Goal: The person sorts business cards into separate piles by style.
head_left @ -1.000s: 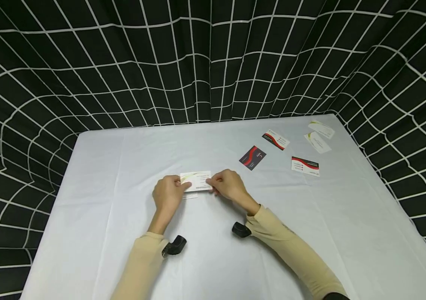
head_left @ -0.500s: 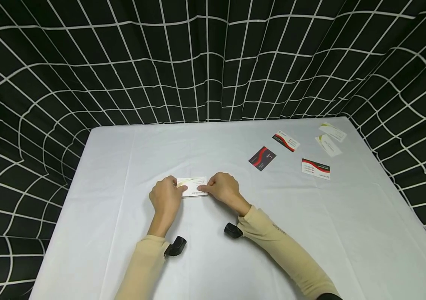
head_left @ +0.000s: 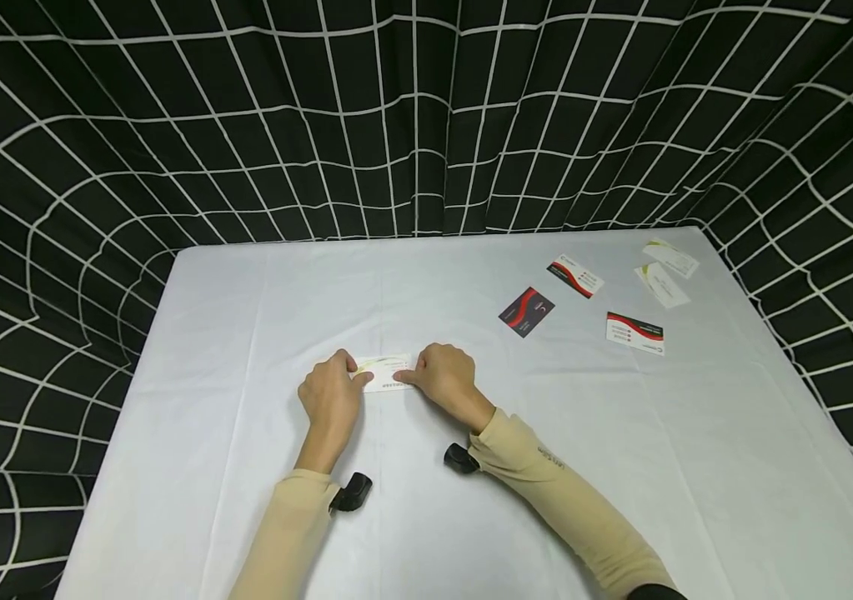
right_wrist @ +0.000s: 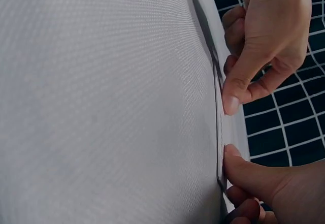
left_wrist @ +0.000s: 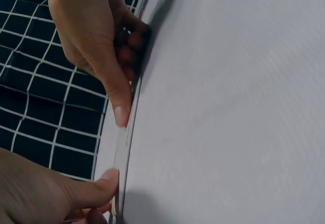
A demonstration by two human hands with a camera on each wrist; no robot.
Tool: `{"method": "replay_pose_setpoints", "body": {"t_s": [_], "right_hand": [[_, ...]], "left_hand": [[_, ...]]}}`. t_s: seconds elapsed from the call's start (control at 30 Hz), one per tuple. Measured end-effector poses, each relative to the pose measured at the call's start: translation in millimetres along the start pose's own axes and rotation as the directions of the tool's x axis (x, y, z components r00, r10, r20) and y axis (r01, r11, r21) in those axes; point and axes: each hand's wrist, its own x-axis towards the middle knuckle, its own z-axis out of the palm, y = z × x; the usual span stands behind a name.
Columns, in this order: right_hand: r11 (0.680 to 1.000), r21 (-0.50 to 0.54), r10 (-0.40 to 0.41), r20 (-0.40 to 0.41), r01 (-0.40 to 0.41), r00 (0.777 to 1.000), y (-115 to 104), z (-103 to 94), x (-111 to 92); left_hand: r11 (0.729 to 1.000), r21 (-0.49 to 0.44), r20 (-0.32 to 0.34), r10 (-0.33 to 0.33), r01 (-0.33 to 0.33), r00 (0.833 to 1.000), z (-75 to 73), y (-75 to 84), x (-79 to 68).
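A white business card point(head_left: 384, 375) with a yellow-green curved stripe lies low at the white table, between both hands. Its left end is gripped by my left hand point(head_left: 330, 390), thumb on top and fingers tucked at the edge. My right hand point(head_left: 447, 377) pinches the right end, its thumb point(head_left: 404, 377) lying over the printed face. From the left wrist view, the card point(left_wrist: 122, 145) shows almost edge-on, with a second thin edge just below it. Both thumbs press on its upper face in the right wrist view, where the card point(right_wrist: 222, 132) also appears as layered edges.
Right of the hands lie a dark card with a red stripe point(head_left: 527, 312), a red-black-white card point(head_left: 575, 276) and another such card point(head_left: 635, 333). Two white-green cards point(head_left: 662, 285) overlap at the table's far right corner. A black gridded curtain point(head_left: 426, 125) surrounds the table's back and sides.
The held card has come down over another white card, whose edge showed below it earlier and is now covered. My right thumb has slid inward over the card. The head view has shifted slightly.
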Motion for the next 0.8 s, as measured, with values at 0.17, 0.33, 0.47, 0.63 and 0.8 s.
{"method": "replay_pose_setpoints", "body": {"t_s": [0.17,0.33,0.47,0.63,0.8], "right_hand": [[0.997,0.074,-0.010,0.007,0.010,1.000,8.6,-0.9,0.6],[0.961,0.274,0.045,0.005,-0.045,0.999,40.1,-24.8,3.3],[0.952,0.290,0.131,-0.107,-0.096,0.986,98.2,-65.5,7.5],[0.931,0.276,0.319,-0.296,-0.239,0.900,193.5,-107.1,6.5],[0.867,0.283,0.497,-0.412,-0.411,0.764,274.3,-141.9,-0.2]], "left_hand": [[1.000,-0.001,-0.037,0.026,-0.026,0.999,3.4,14.4,-4.2],[0.992,-0.063,-0.095,0.102,-0.108,0.990,14.4,41.5,-10.4],[0.968,-0.103,-0.115,0.217,-0.229,0.969,32.4,69.9,-14.6],[0.911,-0.153,-0.056,0.378,-0.382,0.924,60.1,111.1,-21.3],[0.878,-0.203,0.020,0.447,-0.434,0.894,80.2,150.0,-29.9]]}}
